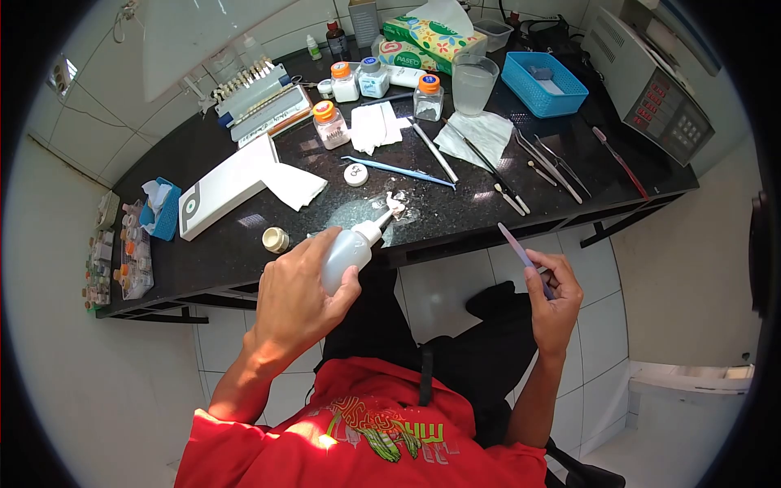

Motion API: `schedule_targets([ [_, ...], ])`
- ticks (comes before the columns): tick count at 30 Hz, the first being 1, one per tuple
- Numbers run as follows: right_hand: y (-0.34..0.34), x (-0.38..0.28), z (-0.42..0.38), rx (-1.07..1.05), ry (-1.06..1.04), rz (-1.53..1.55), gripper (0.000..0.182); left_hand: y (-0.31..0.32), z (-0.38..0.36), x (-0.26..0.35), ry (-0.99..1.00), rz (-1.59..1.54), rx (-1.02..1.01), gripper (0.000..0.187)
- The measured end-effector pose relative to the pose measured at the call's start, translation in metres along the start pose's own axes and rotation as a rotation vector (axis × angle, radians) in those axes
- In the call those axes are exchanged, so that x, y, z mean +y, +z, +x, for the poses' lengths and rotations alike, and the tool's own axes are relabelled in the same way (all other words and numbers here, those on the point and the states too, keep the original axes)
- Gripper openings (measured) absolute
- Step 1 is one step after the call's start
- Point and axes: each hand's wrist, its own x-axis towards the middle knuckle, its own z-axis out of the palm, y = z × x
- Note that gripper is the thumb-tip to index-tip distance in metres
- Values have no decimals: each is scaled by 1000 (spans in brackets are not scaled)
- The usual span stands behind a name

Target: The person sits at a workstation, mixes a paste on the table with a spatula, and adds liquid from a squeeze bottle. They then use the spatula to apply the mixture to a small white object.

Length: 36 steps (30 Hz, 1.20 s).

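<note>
My left hand is wrapped round a translucent squeeze bottle, tilted so its narrow nozzle points at a small heap of white paste or powder on the black counter. The nozzle tip is right at the heap, with a wet, whitish smear around it. In front of the counter edge, my right hand pinches a slim purple spatula-like tool, its thin end pointing up and left. Close to the bottle are a small open jar, a round white lid and a blue-handled tool.
Orange-capped jars and a glass of cloudy water stand behind. Brushes, tweezers and a red toothbrush lie to the right. A blue basket, a furnace-like machine, a white box and tissue boxes surround the work area.
</note>
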Motion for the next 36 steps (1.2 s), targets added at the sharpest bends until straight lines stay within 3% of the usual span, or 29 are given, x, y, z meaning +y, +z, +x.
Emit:
schedule_targets([
  [12,3,0,-1,-8,19,54,19,-8,-1,-9,8,-102,101,49],
  [16,13,-6,0,-38,-4,103,19,-17,1,-30,-66,-528,223,55],
  [20,18,-10,2,-65,-20,57,19,-33,27,-74,-55,-553,319,55],
  [28,26,-25,4,-87,-48,12,20,-48,119,-126,-16,-401,216,59],
  [30,32,-36,6,-98,-82,-45,21,-40,142,-139,-15,-264,243,71],
  [32,41,-46,8,-122,-92,-124,21,-33,155,-145,-6,-214,220,72],
  [35,63,-47,12,-166,-335,-190,22,-24,162,-144,-7,-182,168,68],
  [36,68,-48,14,-169,-332,-197,22,-22,162,-144,-8,-189,164,68],
])
